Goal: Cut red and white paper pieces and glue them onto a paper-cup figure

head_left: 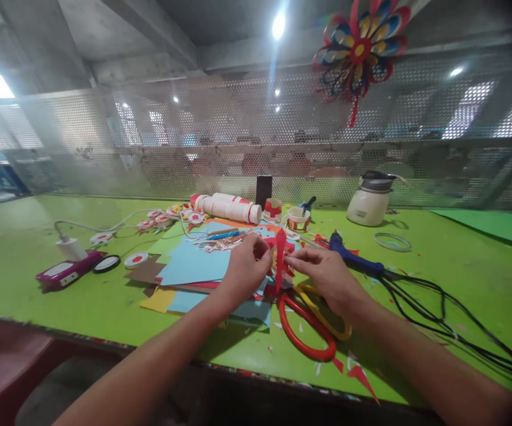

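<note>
My left hand (pixel 245 269) and my right hand (pixel 327 275) meet over the green table (pixel 25 236), both pinching a small red paper piece (pixel 279 260) that stands upright between the fingertips. Under my hands lies a stack of coloured paper sheets (pixel 189 263), mostly light blue. Red-handled scissors (pixel 304 331) and yellow-handled scissors (pixel 327 322) lie on the table just below my right hand. A blue glue gun (pixel 353 260) rests behind my right hand, its black cord (pixel 437 313) trailing right.
Round red-and-white paper discs (pixel 137 259), a white roll (pixel 229 208), paper cups (pixel 298 219), a white pot (pixel 369 201), a tape ring (pixel 392 241) and a pink case (pixel 67 271) sit around. A paper flower (pixel 360 50) hangs on the mesh screen. Paper scraps (pixel 357 373) lie near the front edge.
</note>
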### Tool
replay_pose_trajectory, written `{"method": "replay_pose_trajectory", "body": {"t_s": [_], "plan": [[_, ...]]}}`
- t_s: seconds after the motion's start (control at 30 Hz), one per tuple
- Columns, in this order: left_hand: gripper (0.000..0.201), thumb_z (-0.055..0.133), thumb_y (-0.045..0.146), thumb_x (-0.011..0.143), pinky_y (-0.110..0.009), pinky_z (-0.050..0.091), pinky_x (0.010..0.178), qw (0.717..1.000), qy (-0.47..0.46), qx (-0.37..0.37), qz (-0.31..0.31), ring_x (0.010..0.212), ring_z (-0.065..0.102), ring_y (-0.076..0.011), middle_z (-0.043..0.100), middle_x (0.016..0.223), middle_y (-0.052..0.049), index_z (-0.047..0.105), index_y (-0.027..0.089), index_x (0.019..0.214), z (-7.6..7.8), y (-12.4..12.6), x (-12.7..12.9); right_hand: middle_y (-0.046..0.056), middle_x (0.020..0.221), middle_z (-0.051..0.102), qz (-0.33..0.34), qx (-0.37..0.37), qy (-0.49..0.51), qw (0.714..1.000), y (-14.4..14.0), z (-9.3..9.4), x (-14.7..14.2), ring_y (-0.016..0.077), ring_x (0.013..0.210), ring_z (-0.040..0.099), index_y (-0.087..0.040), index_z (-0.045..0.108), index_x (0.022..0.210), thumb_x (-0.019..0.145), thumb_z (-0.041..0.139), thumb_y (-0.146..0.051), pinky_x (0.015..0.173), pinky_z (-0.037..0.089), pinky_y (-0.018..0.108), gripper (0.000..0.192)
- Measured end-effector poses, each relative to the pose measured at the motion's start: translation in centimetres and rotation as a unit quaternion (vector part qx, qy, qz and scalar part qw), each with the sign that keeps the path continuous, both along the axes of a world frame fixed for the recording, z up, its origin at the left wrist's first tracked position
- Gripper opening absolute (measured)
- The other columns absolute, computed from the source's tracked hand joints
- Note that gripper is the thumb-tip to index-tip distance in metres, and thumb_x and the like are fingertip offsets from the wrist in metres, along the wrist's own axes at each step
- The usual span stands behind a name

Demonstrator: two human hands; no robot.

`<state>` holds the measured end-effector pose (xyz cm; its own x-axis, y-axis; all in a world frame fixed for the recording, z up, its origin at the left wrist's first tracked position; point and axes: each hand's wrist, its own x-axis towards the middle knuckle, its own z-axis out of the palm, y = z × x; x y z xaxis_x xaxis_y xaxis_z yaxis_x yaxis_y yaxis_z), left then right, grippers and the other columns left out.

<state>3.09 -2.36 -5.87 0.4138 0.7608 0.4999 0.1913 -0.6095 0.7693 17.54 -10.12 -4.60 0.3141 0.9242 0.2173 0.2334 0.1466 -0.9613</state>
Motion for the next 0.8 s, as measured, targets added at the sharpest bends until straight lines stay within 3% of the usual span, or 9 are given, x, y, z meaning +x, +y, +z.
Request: {"method": "replay_pose_trajectory", "body": {"t_s": [0.33,0.67,0.8], "plan": [[0.010,0.055,0.020,0.071,-0.024,0.048,0.048,0.990,-0.065,-0.123,-0.035,0.051,0.056,-0.0106,0.051,0.065,0.004,0.045,0.018,0.071,0.3,-0.3,0.3,0.001,0.061,0.060,-0.048,0.005,-0.082,0.995,0.2,-0.5,-0.3,0.0141,0.059,0.052,-0.015,0.062,0.062,0.068,0.066,-0.034,0.061,0.041,0.029,0.020],[0.013,0.059,0.020,0.067,-0.025,0.050,0.049,0.977,-0.077,-0.195,-0.041,0.053,0.053,-0.0095,0.052,0.067,0.003,0.047,0.017,0.070,0.1,-0.3,0.5,0.002,0.068,0.055,-0.119,0.075,-0.235,0.962,0.7,-1.7,-0.5,0.0157,0.062,0.052,-0.018,0.057,0.060,0.073,0.062,-0.030,0.061,0.043,0.031,0.018],[0.013,0.059,0.015,0.064,-0.024,0.049,0.048,0.974,-0.084,-0.208,-0.036,0.052,0.053,-0.0089,0.052,0.066,0.003,0.047,0.016,0.070,0.4,-0.4,0.5,0.002,0.069,0.056,-0.106,0.084,-0.211,0.968,0.6,-1.7,-0.3,0.0152,0.060,0.053,-0.018,0.056,0.062,0.076,0.061,-0.033,0.060,0.045,0.031,0.020]]}}
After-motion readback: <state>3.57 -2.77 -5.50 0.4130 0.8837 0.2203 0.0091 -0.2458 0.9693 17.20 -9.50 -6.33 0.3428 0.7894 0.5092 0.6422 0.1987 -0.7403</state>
